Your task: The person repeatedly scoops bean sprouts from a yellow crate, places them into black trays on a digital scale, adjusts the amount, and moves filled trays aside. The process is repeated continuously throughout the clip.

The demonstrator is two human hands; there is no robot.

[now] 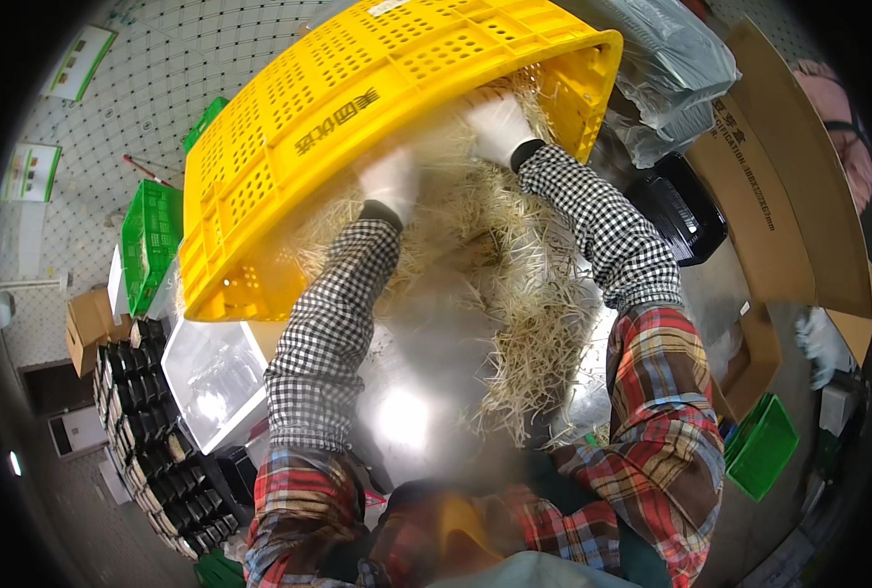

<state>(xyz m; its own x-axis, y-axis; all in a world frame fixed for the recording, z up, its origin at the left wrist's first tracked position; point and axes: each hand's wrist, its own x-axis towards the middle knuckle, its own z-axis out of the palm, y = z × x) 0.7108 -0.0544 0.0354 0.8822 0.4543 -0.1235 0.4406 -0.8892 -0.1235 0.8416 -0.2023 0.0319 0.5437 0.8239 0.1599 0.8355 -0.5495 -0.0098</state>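
A yellow perforated crate [358, 88] is tipped on its side over a steel surface [407, 372]. Pale, thin sprout-like strands [529, 333] fill its mouth and trail down onto the steel. Both my hands are in white gloves inside the crate. My left hand [389, 181] is among the strands near the crate's middle, its fingers smeared by motion. My right hand [498, 130] reaches higher into the strands toward the crate's right end; its fingertips are hidden there, so what it holds, if anything, is unclear.
Green crates [147, 245], a white translucent bin [211, 382] and stacked black trays [147, 441] stand left. To the right are a black tray [676, 211], large cardboard boxes [769, 235] and another green crate [761, 446]. Grey plastic wrapping [671, 69] and a person's pink clothing [838, 137] show upper right.
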